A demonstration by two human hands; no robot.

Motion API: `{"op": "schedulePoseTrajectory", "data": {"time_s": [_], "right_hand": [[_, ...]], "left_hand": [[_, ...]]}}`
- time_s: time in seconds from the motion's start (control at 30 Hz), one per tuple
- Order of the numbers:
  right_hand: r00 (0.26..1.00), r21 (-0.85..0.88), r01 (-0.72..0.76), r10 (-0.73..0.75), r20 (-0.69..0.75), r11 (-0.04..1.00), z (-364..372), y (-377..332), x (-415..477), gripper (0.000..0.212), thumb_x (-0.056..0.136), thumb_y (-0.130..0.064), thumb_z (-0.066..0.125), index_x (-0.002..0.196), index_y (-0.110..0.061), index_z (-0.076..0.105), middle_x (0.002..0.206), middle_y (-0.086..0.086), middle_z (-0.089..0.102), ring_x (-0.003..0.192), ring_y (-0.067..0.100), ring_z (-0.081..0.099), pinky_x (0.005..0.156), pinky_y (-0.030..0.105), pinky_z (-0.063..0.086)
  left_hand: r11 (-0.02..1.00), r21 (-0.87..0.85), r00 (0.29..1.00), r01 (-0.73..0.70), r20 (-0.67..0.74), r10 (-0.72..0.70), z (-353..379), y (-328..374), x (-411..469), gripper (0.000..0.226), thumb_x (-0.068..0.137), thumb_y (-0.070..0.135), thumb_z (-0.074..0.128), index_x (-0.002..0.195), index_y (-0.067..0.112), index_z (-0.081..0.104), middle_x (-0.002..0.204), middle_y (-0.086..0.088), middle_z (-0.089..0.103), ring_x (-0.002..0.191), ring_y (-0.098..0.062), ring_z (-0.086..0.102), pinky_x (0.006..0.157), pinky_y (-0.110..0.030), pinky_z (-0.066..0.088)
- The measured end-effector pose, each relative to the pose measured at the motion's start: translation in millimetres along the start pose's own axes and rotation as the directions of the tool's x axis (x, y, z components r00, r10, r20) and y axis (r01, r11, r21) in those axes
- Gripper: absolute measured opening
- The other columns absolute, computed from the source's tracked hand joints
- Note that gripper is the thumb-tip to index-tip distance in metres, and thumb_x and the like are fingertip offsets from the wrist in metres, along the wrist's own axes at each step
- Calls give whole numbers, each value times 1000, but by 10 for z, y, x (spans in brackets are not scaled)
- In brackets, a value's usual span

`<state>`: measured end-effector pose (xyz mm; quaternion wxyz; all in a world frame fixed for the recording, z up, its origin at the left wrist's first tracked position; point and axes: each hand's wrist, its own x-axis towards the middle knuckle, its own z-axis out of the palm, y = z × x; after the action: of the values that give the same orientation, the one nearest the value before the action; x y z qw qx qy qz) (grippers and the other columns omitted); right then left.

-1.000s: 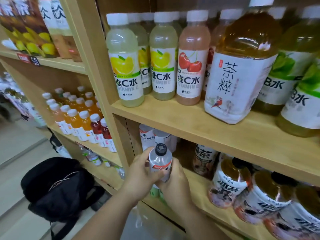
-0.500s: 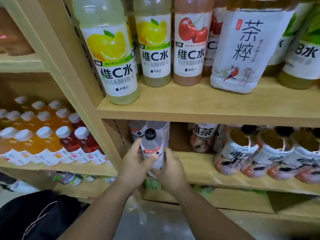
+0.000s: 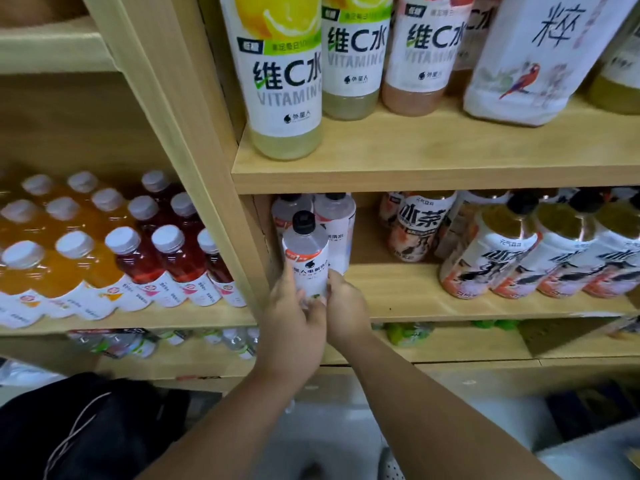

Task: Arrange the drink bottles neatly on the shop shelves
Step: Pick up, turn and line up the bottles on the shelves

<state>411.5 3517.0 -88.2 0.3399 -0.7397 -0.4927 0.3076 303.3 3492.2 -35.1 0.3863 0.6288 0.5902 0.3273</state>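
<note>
A clear bottle with a black cap and white label (image 3: 305, 252) stands upright at the left front of the middle shelf (image 3: 433, 303). My left hand (image 3: 294, 317) grips its lower left side and my right hand (image 3: 344, 308) holds its lower right side. Two matching clear bottles (image 3: 334, 221) stand directly behind it against the shelf's left wall. The bottle's base is hidden by my fingers.
Iced-tea bottles with black caps (image 3: 519, 251) fill the right of the same shelf, with a gap between them and the clear bottles. Vitamin C water bottles (image 3: 284, 74) stand on the shelf above. Orange and red juice bottles (image 3: 131, 258) fill the left unit. A black bag (image 3: 86, 427) lies on the floor.
Both hands have carried the clear bottle forward onto the middle shelf, close in front of the two matching bottles. The view has moved nearer and lower.
</note>
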Motion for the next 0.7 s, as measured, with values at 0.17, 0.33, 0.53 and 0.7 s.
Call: {"op": "schedulePoseTrajectory", "data": {"time_s": [0.17,0.33,0.53,0.7], "right_hand": [[1000,8,11,-11,10,1000,66,-99,-43,23,86,-27,71,88,-27,49,74,-11,53,69,10,50,53,19,29],[998,-39,39,-38,49,998,25,-181,-56,28,88,-29,70,111,-17,60,92,0,65,80,18,56,58,24,37],[990,-90,39,-26,138,995,32,-180,-11,39,93,-22,61,130,-13,52,106,11,68,90,26,61,74,33,46],[989,-78,40,-28,149,996,43,-137,-33,31,97,-21,57,127,-15,55,108,10,69,98,30,63,87,44,54]], "left_hand": [[998,53,994,15,109,-21,-105,-116,12,78,103,32,52,162,35,1,167,8,25,151,-10,31,121,-37,32],[998,5,983,60,171,-60,-122,-204,49,76,105,37,48,161,39,-3,167,5,27,151,-14,32,122,-39,31],[994,-51,989,99,111,-93,-84,-229,49,77,103,38,51,162,36,2,167,4,28,151,-14,32,122,-45,32],[994,32,984,103,140,-106,-114,-141,-109,75,103,37,51,163,32,5,163,-2,36,148,-22,39,119,-46,35]]}}
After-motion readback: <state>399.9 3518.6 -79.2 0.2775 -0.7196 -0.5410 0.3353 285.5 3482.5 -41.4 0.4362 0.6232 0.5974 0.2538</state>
